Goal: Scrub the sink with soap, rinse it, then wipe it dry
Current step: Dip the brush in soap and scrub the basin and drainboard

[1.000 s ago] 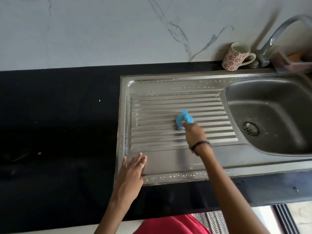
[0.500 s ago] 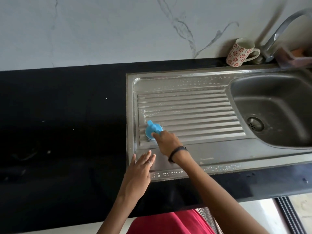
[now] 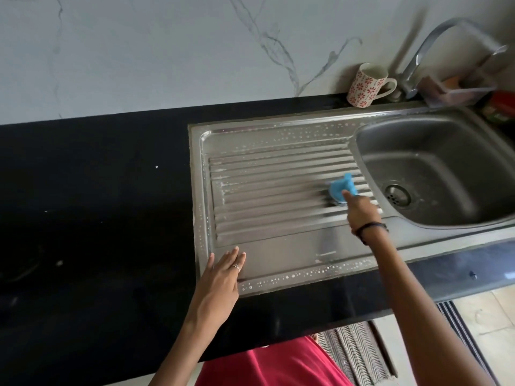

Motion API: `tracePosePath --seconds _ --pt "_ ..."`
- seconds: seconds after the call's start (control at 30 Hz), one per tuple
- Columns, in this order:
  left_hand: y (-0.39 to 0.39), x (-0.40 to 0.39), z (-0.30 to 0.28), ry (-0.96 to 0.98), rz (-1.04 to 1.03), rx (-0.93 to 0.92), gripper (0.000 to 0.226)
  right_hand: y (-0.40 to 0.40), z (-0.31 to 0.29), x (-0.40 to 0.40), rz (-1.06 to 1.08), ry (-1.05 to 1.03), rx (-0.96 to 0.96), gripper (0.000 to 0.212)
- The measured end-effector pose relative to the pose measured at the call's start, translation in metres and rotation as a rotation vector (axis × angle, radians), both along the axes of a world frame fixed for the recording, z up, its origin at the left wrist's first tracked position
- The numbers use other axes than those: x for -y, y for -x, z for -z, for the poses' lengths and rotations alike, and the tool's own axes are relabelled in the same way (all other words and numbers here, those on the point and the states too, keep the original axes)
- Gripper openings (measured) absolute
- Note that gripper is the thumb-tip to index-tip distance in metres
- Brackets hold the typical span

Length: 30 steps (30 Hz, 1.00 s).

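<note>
Ribbed drainboard (image 3: 267, 196) — scrubber (image 3: 341, 188) under right hand (image 3: 362, 211)

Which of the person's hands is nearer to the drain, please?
Right. The right hand scrubs just left of the drain; the left hand rests at the drainboard's near-left corner.

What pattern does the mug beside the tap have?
The mug is white with red flower-like motifs, seen best in the head view.

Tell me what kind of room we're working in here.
Most likely a home kitchen: a stainless steel sink with a ribbed drainboard set in a black countertop, a faucet over it, and a patterned mug by the marble-look wall.
</note>
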<state>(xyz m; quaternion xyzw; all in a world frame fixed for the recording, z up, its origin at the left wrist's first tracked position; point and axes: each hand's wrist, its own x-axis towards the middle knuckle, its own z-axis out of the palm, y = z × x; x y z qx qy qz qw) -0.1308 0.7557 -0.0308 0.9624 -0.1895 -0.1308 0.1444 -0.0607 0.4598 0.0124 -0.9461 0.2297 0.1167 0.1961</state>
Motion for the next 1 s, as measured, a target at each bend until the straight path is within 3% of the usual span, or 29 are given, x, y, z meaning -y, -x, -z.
tracePosePath --seconds 0.1,0.27,0.37,0.43,0.57,0.67,0.77,0.87,0.93,1.0 --pt "-0.002 0.005 0.000 -0.032 0.017 0.001 0.056 -0.004 0.004 -0.014 0.106 -0.089 0.009 0.041" --pt "-0.006 0.017 0.002 -0.047 0.055 -0.006 0.054 0.002 0.008 -0.129 -0.338 -0.222 -0.024 0.038" --pt "-0.008 0.025 0.002 -0.049 0.081 0.020 0.053 0.007 0.004 -0.134 -0.456 -0.136 -0.046 0.038" --pt "-0.009 0.029 0.002 -0.065 0.087 0.021 0.053 0.008 0.005 -0.097 -0.368 -0.123 -0.018 0.039" --pt "-0.009 0.033 0.010 0.010 0.085 0.072 0.052 0.006 0.001 0.012 0.021 -0.164 -0.014 0.038" --pt "-0.012 0.038 0.018 -0.046 0.128 0.098 0.056 0.007 -0.003 0.047 0.224 -0.146 0.020 0.043" --pt "-0.014 0.051 0.011 -0.051 0.129 -0.019 0.054 0.026 0.003 0.016 0.035 -0.015 -0.024 0.040" --pt "-0.019 0.064 0.011 -0.074 0.177 0.037 0.054 0.052 0.006 -0.020 -0.131 0.053 -0.037 0.040" --pt "-0.021 0.070 0.010 -0.030 0.177 0.115 0.054 0.045 0.009 -0.010 -0.025 0.093 -0.001 0.039" --pt "-0.022 0.072 0.016 -0.023 0.189 0.161 0.051 0.025 0.010 0.025 0.260 -0.024 0.033 0.045"
